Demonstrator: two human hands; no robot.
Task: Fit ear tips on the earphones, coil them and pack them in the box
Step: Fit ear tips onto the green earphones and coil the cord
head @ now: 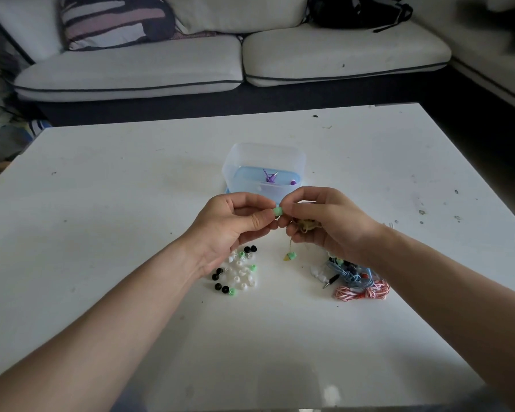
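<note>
Left hand (235,221): pinched green ear tip (278,211).
Right hand (324,221): pinched yellow earphones (305,225).
Handling: tip seemed soft, light; best held by its sides.

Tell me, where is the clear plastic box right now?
In the head view, the clear plastic box stands centrally on the white table, just beyond the left hand and right hand.

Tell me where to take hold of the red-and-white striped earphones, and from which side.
Pinch the loops at the left end of the red-and-white striped earphones, coming down from the near side. There the bundle lies flat and bare on the table; its far edge lies against the tangled blue earphones.
</note>
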